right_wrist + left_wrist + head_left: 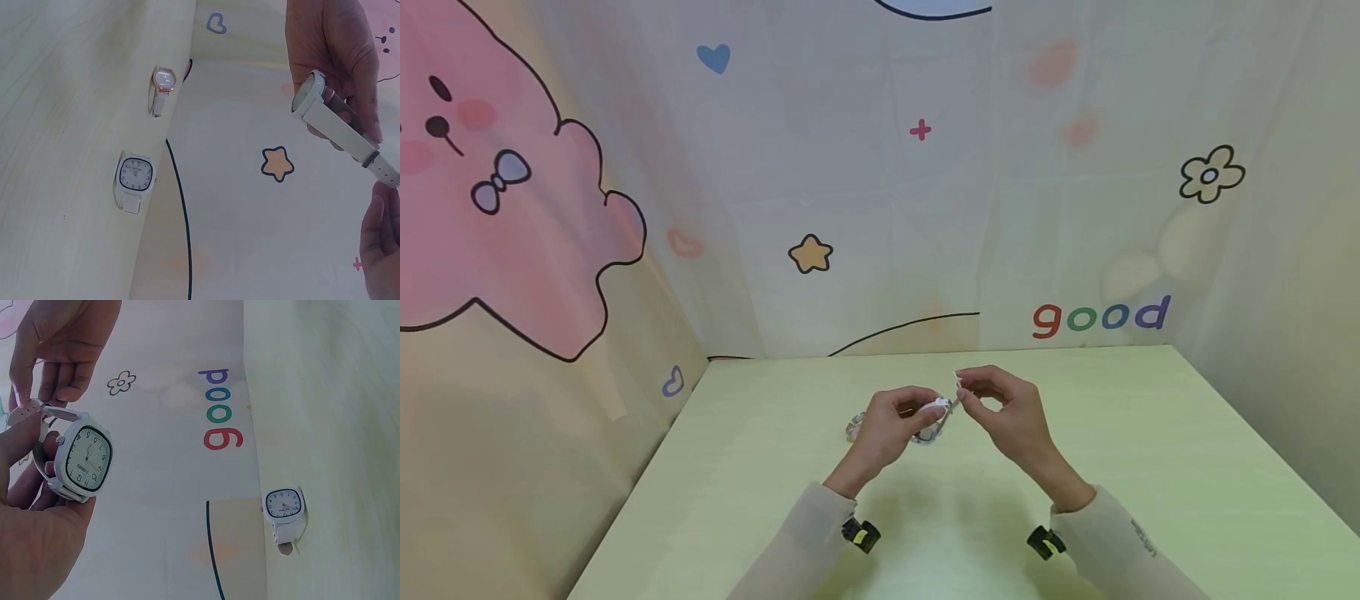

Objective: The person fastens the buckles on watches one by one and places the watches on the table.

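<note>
My left hand [887,423] holds a white wristwatch [87,456] with a square, rounded case, its fingers about the strap in the left wrist view. The strap is joined into a loop. My right hand [1015,417] pinches the strap's holed end [382,169] between thumb and fingers, above the table. In the head view the held watch is small and partly hidden by the left fingers. Close below the hands stands a second white square watch [135,175]. To its left is a smaller rose-gold watch [165,81], partly behind my left hand in the head view.
The pale wooden table [737,517] ends at a printed curtain [850,167] behind it and at its sides. Black wrist mounts [861,535] are on both sleeves.
</note>
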`<state>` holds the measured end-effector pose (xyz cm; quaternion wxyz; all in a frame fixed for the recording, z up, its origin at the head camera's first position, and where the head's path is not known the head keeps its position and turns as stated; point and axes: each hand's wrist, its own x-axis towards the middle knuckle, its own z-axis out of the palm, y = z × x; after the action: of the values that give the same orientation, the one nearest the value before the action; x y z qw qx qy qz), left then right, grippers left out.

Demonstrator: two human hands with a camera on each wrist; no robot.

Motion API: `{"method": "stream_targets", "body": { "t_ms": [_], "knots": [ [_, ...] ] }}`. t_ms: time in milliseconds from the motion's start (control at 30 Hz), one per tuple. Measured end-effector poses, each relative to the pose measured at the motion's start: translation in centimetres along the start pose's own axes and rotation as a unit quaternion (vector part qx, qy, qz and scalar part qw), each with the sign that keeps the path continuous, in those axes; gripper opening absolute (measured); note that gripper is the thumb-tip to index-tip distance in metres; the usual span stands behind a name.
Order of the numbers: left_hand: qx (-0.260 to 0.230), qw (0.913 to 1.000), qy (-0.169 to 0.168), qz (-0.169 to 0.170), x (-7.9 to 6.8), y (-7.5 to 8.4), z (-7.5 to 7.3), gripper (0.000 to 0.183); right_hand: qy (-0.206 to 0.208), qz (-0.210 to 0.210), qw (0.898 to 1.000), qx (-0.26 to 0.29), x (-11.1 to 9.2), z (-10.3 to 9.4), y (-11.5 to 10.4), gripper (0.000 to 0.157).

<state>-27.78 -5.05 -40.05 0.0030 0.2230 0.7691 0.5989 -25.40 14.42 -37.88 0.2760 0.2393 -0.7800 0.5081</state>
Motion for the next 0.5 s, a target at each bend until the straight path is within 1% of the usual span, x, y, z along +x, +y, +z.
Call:
{"method": "stream_targets", "body": {
  "t_ms": [233,300,367,500],
  "knots": [
    [-0.01,0.9999,-0.006,0.007,0.0,0.1,-0.1,0.021,-0.007,-0.026,1.0,-0.002,0.2,-0.4,-2.9,0.018],
    [-0.016,0.9998,-0.006,0.006,-0.1,0.3,0.0,0.021,-0.012,-0.03,0.999,-0.009,0.2,-0.6,-3.3,0.017],
    [-0.02,0.9998,-0.006,0.004,-0.2,0.3,0.0,0.021,-0.017,-0.033,0.999,-0.015,0.2,-0.6,-2.8,0.017],
    [-0.026,0.9996,-0.006,0.0,-0.3,0.6,0.1,0.021,-0.032,-0.032,0.999,-0.029,0.1,-0.6,-0.8,0.019]
  ]
}}
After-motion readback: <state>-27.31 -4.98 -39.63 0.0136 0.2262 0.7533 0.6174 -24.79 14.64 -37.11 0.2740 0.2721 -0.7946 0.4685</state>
